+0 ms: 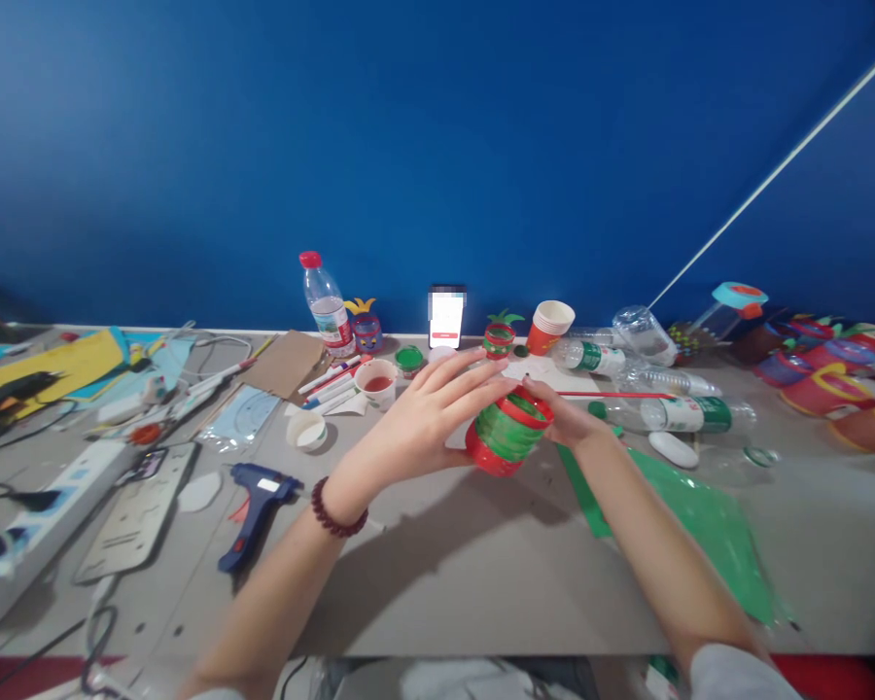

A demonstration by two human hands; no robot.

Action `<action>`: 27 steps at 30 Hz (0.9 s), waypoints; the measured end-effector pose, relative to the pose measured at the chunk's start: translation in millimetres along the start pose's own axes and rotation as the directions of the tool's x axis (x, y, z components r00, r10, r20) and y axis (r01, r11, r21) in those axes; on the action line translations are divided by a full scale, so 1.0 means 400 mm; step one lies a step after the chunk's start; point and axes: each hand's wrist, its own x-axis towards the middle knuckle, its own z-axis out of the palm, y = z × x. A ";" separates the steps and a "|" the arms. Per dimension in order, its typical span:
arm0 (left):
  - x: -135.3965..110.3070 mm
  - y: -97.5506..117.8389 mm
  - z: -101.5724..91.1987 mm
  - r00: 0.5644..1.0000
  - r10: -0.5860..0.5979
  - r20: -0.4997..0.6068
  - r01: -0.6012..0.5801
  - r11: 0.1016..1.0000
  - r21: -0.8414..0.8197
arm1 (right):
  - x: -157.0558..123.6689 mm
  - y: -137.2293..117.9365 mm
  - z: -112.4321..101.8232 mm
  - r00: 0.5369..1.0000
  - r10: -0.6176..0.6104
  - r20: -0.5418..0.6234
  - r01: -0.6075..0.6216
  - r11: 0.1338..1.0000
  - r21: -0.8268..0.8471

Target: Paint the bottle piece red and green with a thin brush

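Observation:
Both my hands meet over the middle of the grey table (444, 574) around a small round pot (508, 433), green in the middle with a red rim and red base, tilted toward me. My left hand (427, 413), with a dark bead bracelet at the wrist, cups the pot's left side with fingers stretched along it. My right hand (565, 416) grips it from the right, its fingers mostly hidden behind the pot.
A blue glue gun (258, 504) lies left of my arm, a green sheet (692, 520) under my right forearm. Farther back are a water bottle (328, 306), a phone (446, 317), paper cups (549, 329), marker pens (332, 379), empty plastic bottles (663, 408). A power strip (51, 506) sits far left.

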 end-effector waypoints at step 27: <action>-0.015 -0.062 0.048 0.914 -0.333 -0.232 0.327 0.943 -0.065 | -0.057 -0.079 0.037 0.851 -0.502 -0.155 0.467 0.858 -0.214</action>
